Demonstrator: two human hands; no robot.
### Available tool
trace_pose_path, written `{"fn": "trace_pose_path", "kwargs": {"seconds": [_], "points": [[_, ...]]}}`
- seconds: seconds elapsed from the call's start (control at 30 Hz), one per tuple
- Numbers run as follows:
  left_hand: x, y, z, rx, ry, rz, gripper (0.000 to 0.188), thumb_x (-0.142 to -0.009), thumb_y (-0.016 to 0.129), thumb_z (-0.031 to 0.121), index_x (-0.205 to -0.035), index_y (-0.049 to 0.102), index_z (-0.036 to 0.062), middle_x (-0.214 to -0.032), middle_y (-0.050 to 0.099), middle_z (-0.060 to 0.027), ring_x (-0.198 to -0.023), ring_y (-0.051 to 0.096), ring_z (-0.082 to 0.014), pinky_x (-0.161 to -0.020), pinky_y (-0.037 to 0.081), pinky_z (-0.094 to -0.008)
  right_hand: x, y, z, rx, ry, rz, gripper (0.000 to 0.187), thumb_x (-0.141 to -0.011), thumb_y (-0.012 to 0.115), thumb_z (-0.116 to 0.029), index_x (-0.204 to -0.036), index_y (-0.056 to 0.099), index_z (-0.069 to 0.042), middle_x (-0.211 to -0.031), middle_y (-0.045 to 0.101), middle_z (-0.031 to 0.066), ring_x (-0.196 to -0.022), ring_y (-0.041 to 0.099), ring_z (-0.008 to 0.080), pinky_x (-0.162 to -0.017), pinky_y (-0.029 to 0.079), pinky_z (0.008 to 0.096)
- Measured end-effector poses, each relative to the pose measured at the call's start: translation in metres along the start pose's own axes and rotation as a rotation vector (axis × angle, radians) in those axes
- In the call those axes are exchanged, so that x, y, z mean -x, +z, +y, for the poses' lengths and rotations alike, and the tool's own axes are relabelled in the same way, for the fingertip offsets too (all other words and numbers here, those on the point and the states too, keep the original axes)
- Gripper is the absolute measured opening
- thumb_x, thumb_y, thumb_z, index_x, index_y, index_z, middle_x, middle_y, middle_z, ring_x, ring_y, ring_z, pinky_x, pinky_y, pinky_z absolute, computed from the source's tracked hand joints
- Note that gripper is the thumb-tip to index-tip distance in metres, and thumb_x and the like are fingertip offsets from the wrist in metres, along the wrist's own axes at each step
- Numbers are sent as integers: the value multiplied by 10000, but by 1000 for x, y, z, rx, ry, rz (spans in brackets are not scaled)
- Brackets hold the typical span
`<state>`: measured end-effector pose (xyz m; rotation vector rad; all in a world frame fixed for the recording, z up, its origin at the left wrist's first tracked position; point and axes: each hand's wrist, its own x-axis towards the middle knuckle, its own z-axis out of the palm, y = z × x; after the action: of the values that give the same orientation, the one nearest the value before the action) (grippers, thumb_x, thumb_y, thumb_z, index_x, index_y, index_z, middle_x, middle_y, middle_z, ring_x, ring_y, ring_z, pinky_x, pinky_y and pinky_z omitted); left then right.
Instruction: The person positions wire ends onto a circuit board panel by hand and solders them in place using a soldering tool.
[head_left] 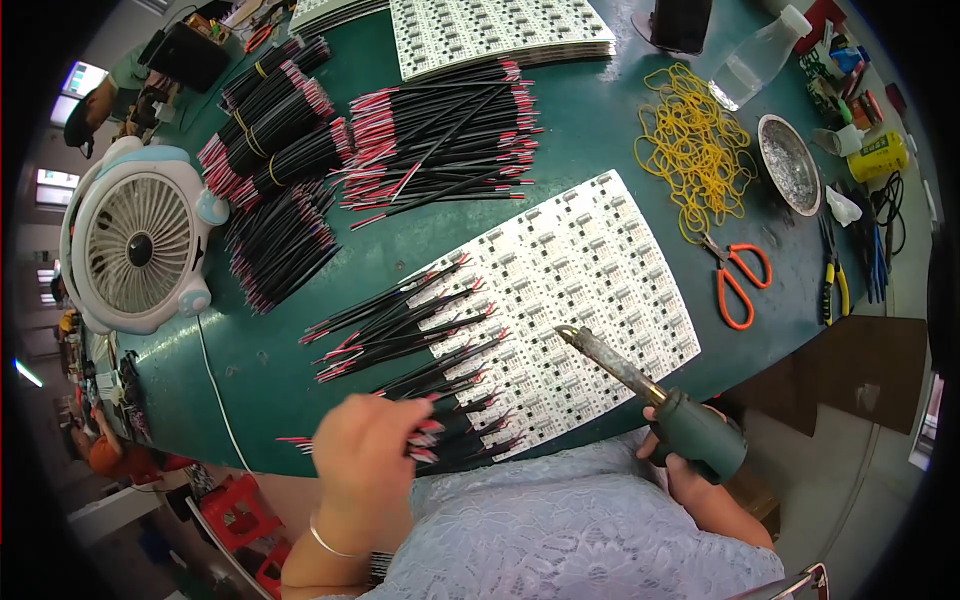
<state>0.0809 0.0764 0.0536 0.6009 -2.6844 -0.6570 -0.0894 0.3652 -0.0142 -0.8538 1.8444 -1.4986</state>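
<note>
My left hand (362, 448), slightly blurred, is closed around a small bunch of black wires (428, 440) with red and white ends. It is over the near left edge of a white circuit board panel (610, 260). Rows of black wires (395, 335) lie with their tips on that panel's left side and stick out over the table. In my right hand (688, 474) is a soldering iron (700, 432) with a dark green handle. Its tip points up and left, above the middle of the panel; whether it touches cannot be seen.
Loose wires (440, 135) and tied wire bundles (270, 140) lie at the back left, beside a fan (140, 245). Stacked panels (500, 40) stand at the back. Rubber bands (690, 150), a metal dish (789, 165), orange-handled pliers (740, 285) and a bottle (755, 65) are at the right.
</note>
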Motion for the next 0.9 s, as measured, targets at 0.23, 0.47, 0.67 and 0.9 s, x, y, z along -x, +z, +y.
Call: {"fn": "trace_pose_path", "kwargs": {"seconds": [0.23, 0.47, 0.67, 0.9], "points": [[-10, 67, 4, 84, 121, 26, 442, -555, 683, -74, -980, 686, 48, -814, 585, -81, -730, 585, -257, -610, 481, -341, -23, -4, -21, 103, 19, -86, 160, -839, 605, -96, -953, 638, 11, -809, 655, 93, -700, 652, 211, -656, 515, 318], [-12, 75, -1, 43, 142, 1, 447, -518, 699, -41, -957, 684, 46, -796, 574, -73, -699, 582, -257, -578, 467, -357, -19, -2, -5, 284, -126, -151, 192, -810, 617, -80, -979, 661, -1, -890, 671, 105, -771, 665, 245, -715, 531, 330], [-12, 74, -4, 47, 151, -36, 426, -536, 692, -44, -953, 685, 41, -767, 554, -64, -672, 572, -250, -560, 458, -356, -17, 12, 3, 337, -147, -44, 281, -884, 594, -290, -867, 607, -10, -677, 634, 64, -560, 619, 175, -537, 491, 290], [-11, 75, -6, 33, 158, -49, 379, -588, 671, -29, -958, 687, 54, -756, 535, -52, -656, 557, -239, -555, 449, -353, -11, 12, 9, 156, 4, -28, 222, -881, 592, -249, -836, 615, -32, -664, 617, 51, -562, 624, 173, -546, 498, 292]]}}
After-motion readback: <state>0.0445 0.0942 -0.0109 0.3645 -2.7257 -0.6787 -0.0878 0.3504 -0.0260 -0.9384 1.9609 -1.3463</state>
